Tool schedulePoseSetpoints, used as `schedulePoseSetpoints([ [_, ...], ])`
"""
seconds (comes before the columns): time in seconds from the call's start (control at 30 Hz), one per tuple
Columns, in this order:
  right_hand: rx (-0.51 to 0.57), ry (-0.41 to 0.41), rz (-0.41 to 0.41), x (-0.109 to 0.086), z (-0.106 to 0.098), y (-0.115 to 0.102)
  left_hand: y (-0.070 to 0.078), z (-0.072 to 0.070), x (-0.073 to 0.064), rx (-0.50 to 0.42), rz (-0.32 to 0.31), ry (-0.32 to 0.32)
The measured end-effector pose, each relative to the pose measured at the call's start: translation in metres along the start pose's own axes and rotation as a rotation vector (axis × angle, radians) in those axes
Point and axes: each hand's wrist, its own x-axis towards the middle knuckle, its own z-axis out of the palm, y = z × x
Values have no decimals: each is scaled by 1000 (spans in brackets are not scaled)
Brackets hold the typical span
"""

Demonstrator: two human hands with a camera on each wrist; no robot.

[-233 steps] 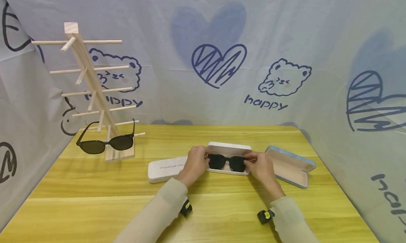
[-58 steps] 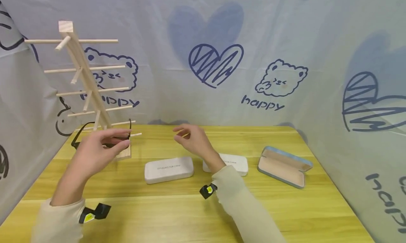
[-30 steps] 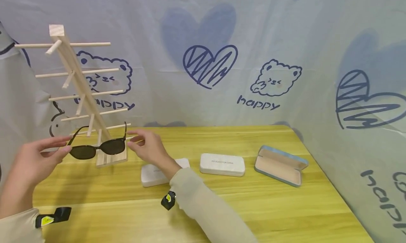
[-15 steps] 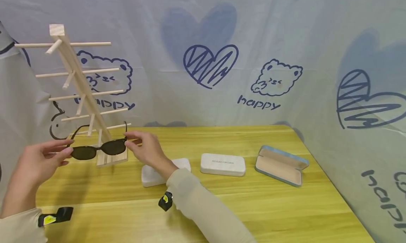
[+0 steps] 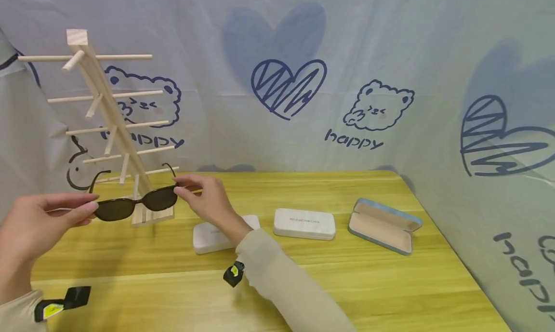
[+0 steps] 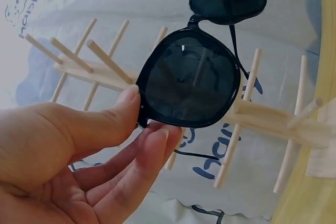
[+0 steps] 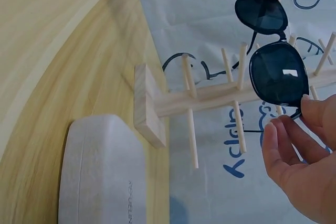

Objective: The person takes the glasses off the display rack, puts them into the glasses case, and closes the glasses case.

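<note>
Between my two hands is a pair of black sunglasses, its temples unfolded and pointing toward the wooden display rack. My left hand pinches the left hinge corner between thumb and fingers. At the other hinge corner my right hand pinches the frame the same way. Up close in the left wrist view, the thumb lies at the edge of the near lens of the sunglasses. The right wrist view shows the sunglasses in front of the rack's pegs; whether they touch a peg I cannot tell.
A closed white glasses case lies partly behind my right forearm. Right of it sits a second closed white case. Farther right, a blue case stands open with a beige lining. Printed cloth hangs behind the wooden table.
The sunglasses left the white case, which is now closed, and my hands moved left to the pair at the rack. Both hands took hold of it; it has tilted and shifted slightly toward me.
</note>
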Motion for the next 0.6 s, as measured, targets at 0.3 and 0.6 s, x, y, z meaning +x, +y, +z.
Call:
schedulePoseSetpoints([
  [0.3, 22, 46, -13, -10, -10, 6, 22, 1, -10, 32, 22, -28],
  [0.6, 54, 103, 6, -20, -22, 16, 33, 12, -14, 60, 95, -64],
])
